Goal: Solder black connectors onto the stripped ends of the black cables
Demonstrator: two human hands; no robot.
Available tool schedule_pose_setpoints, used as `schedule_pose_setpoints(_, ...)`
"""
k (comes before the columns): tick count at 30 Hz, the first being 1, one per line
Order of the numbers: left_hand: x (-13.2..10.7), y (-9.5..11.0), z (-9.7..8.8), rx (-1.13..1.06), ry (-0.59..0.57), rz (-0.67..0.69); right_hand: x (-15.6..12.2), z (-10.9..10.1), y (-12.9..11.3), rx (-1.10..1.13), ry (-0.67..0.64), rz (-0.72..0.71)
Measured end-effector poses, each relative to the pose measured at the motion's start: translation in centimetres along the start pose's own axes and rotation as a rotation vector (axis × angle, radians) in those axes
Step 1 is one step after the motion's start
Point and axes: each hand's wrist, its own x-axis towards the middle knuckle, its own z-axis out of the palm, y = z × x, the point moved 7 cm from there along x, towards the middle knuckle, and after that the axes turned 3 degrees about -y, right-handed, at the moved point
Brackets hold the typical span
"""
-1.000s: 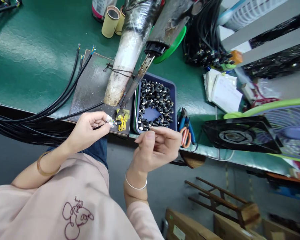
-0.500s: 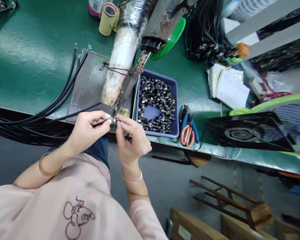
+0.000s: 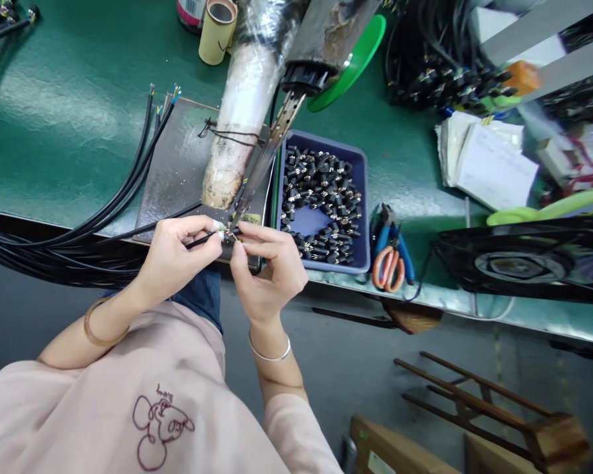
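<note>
My left hand pinches the end of a thin black cable with bared coloured wires, at the front edge of a dark metal plate. My right hand meets it fingertip to fingertip, closed on a small black connector held against the cable's end, right under the tip of a soldering iron that slants down from a wrapped holder. A blue tray of several black connectors sits just right of my hands.
A bundle of black cables runs off the green bench to the left. Orange-handled and blue-handled cutters lie right of the tray. A fan, papers, cardboard tubes and a wooden stool surround the spot.
My right hand came from beside the tray over to the left hand and now holds a connector against the cable's end. The view shifted slightly.
</note>
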Motion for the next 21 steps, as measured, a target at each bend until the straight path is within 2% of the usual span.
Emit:
schedule_pose_setpoints(10, 0.0, 0.9, 0.0, -0.006, -0.007, 0.030, 0.6, -0.3, -0.5, -0.017, -0.021, 0.003)
schedule_pose_setpoints(15, 0.0, 0.1, 0.2, -0.007, -0.056, -0.018, 0.1, 0.0, -0.9, -0.080, -0.062, -0.068)
schedule_pose_setpoints(21, -0.2, -0.1, 0.4, 0.037, -0.107, -0.007, -0.2, -0.5, -1.2, -0.190, -0.073, -0.129)
